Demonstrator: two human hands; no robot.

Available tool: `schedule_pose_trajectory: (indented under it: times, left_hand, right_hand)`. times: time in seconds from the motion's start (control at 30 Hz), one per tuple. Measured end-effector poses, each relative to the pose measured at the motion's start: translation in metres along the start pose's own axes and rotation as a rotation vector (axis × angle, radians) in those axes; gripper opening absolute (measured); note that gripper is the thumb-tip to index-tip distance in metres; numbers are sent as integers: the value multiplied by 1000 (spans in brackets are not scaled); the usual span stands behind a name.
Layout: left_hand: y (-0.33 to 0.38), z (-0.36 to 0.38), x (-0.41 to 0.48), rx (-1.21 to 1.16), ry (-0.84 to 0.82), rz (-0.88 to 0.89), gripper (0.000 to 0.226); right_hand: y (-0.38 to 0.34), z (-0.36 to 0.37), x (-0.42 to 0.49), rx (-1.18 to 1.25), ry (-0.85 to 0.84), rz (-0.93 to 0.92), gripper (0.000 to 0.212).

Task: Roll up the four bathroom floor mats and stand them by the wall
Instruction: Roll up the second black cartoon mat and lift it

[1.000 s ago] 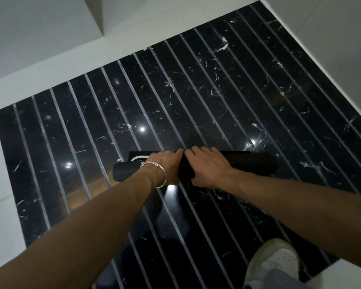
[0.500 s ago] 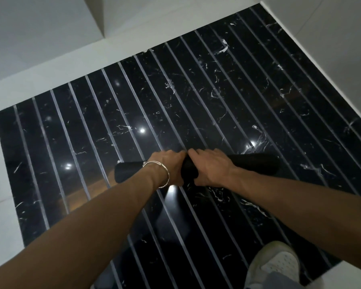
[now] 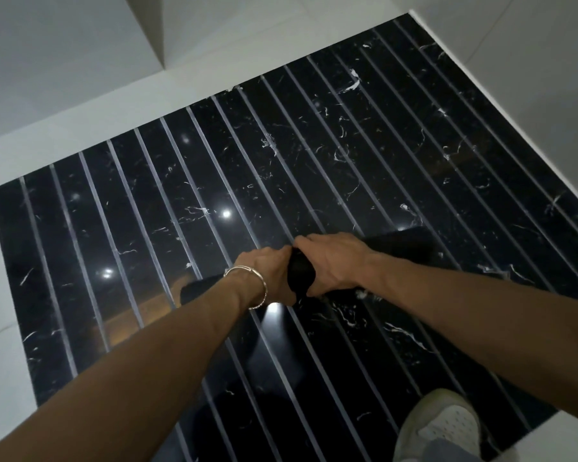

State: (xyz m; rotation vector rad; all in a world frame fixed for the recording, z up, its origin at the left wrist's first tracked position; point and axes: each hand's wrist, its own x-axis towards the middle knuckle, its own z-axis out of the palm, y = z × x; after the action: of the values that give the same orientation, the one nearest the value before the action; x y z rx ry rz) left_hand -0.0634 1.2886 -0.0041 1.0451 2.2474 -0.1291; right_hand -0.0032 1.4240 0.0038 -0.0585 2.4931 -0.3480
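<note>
I see a black mat (image 3: 401, 244) rolled into a tight tube at the middle of the view, slanting from its near left end to its far right end over the dark striped floor (image 3: 281, 145); whether it touches the tiles I cannot tell. Both hands grip its middle side by side, nearly touching, fingers curled over the roll: the left hand (image 3: 268, 274), with a thin bracelet (image 3: 258, 285) at the wrist, and the right hand (image 3: 334, 261). A pale shoe (image 3: 447, 425) stands near right, and grey walls (image 3: 64, 61) rise far left and right.
</note>
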Motion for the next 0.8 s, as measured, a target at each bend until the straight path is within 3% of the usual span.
schedule_pose_trajectory:
  times: [0.1, 0.2, 0.33, 0.47, 0.63, 0.8]
  left_hand:
    - [-3, -3, -1, -143, -22, -64, 68]
    - [-5, -2, 0, -155, -10, -73, 68]
    - [-1, -8, 5, -52, 148, -53, 66]
    - [-6, -39, 12, -90, 273, -88, 63]
    - [-23, -73, 14, -493, 413, -262, 57]
    - [-38, -85, 10, -855, 510, -247, 56]
  right_hand:
    - [-3, -2, 6, -119, 21, -11, 81]
    - [-7, -10, 13, -187, -40, 8, 71]
    - [-6, -41, 19, -166, -157, 43, 64]
    - [-3, -69, 21, -183, 44, 59, 62]
    - [-9, -101, 25, -265, 437, 69, 70]
    - [-20, -122, 24, -91, 584, 80, 94]
